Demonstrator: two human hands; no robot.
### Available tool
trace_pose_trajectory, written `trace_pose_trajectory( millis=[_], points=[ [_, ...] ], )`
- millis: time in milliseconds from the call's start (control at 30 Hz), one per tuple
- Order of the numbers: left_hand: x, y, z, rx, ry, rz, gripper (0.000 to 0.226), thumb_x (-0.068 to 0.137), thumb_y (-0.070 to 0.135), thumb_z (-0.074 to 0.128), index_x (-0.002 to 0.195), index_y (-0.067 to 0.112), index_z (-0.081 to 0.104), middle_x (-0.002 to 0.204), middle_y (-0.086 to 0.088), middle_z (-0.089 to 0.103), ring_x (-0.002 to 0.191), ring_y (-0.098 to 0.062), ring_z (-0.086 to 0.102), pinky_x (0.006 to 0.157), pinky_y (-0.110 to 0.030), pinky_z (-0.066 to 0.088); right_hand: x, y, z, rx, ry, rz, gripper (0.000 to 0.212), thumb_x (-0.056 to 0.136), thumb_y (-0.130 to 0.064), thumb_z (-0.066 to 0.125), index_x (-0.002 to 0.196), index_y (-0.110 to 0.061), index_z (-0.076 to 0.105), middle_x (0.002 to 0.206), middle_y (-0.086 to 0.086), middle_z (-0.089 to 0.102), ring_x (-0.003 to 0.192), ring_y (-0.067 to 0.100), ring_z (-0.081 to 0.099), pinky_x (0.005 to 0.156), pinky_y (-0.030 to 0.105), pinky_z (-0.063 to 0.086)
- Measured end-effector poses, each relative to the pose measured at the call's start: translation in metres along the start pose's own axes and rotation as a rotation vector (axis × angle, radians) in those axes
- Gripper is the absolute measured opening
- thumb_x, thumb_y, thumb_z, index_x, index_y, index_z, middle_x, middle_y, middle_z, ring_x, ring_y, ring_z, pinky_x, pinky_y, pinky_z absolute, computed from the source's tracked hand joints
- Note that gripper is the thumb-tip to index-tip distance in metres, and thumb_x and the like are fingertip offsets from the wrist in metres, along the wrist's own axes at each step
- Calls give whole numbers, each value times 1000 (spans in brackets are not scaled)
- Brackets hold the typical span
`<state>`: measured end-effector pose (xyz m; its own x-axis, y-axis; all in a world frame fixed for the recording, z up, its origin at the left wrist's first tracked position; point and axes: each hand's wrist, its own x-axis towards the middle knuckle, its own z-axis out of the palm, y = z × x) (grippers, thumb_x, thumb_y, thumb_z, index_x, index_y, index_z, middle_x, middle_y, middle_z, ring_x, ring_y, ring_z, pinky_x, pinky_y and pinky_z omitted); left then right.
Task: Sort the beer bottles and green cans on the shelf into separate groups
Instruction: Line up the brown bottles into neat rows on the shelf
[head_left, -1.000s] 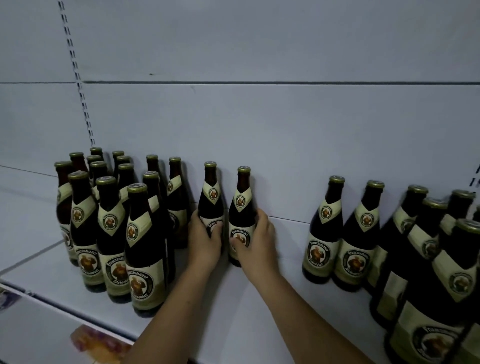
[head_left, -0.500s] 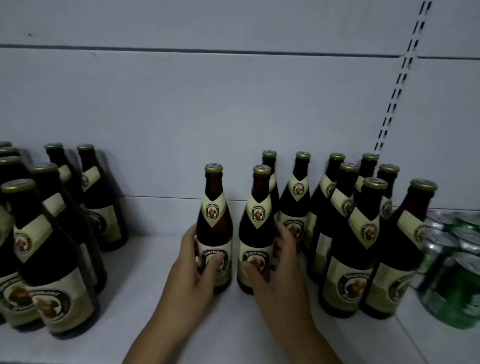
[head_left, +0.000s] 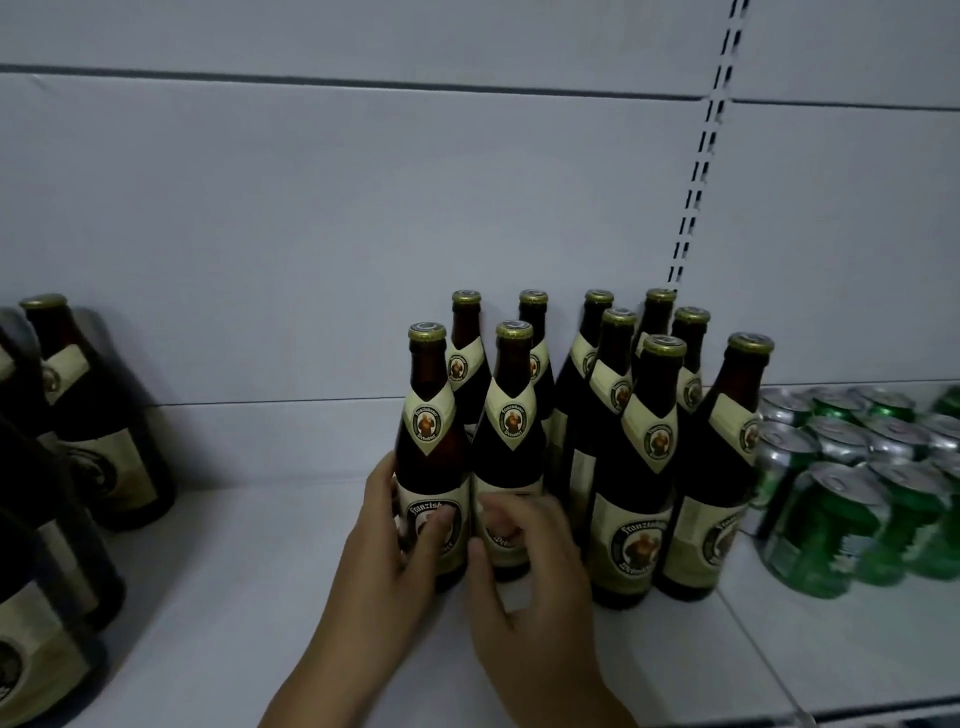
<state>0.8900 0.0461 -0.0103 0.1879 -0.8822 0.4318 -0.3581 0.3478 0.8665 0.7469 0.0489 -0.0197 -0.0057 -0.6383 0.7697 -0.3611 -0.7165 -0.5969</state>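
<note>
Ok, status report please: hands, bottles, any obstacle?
Left hand grips one beer bottle; right hand grips neighbour bottle. Both upright beside bottle group. Green cans further right. No obstacle.

So the left hand (head_left: 387, 551) grips the left bottle (head_left: 431, 467), a brown one w/ a gold cap. Thumb lies across the cream label, fingers go round the back. The right hand (head_left: 530, 582) is curled round the right bottle (head_left: 511, 452) just beside it, bit blurry tho. Both stand upright on the white shelf (head_left: 234, 597), approx touching. Right behind and to the right is the bottle cluster (head_left: 644, 467), same labels, packed tight vs the back panel (head_left: 311, 208). The green cans (head_left: 831, 519) w/ silver tops are bunched just beside that. Far left, well apart, are the dark bottles (head_left: 98, 415), partly cut off at the edge. A slotted strip (head_left: 701, 171) runs up the panel.
</note>
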Motion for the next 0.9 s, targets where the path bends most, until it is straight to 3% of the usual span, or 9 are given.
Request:
trace_pose_trajectory(
  millis=[100,267,400,500,767,900],
  points=[
    [3,1,6,36,1,1,56,98,14,62,142,43,40,121,37,62,112,13,60,83,-4,47,6,1,-4,101,-199,246,36,97,-13,64,116,-43,59,100,-23,67,95,0,67,78,11,50],
    [8,10,16,87,-31,29,58,100,14,60,137,52,36,117,45,59,106,18,60,77,-2,45,11,10,-7,140,-170,381,28,97,-11,64,110,-36,63,94,-18,70,93,4,68,77,16,52],
    [12,11,24,112,-62,10,65,102,12,56,147,48,26,111,51,57,99,20,61,72,-2,44,15,15,-8,158,-146,423,24,96,-7,63,104,-30,62,90,-15,68,89,7,67,74,13,49],
    [17,9,28,121,-78,-12,67,103,12,55,148,48,22,109,50,57,98,17,62,72,-2,44,21,18,-7,190,-125,445,23,94,-2,59,99,-24,60,84,-8,65,81,12,64,70,18,49],
    [31,1,34,108,-87,-67,67,104,16,51,156,41,17,118,38,62,104,9,64,87,-17,52,27,21,-6,232,-100,461,26,93,4,51,95,-22,55,82,-1,57,67,7,50,64,33,45],
    [30,6,35,83,-93,-77,67,104,15,51,154,45,17,124,44,56,110,14,60,83,-5,45,25,18,-9,234,-122,430,27,97,1,51,97,-26,56,79,-6,58,66,8,52,63,32,45]
  ],
)
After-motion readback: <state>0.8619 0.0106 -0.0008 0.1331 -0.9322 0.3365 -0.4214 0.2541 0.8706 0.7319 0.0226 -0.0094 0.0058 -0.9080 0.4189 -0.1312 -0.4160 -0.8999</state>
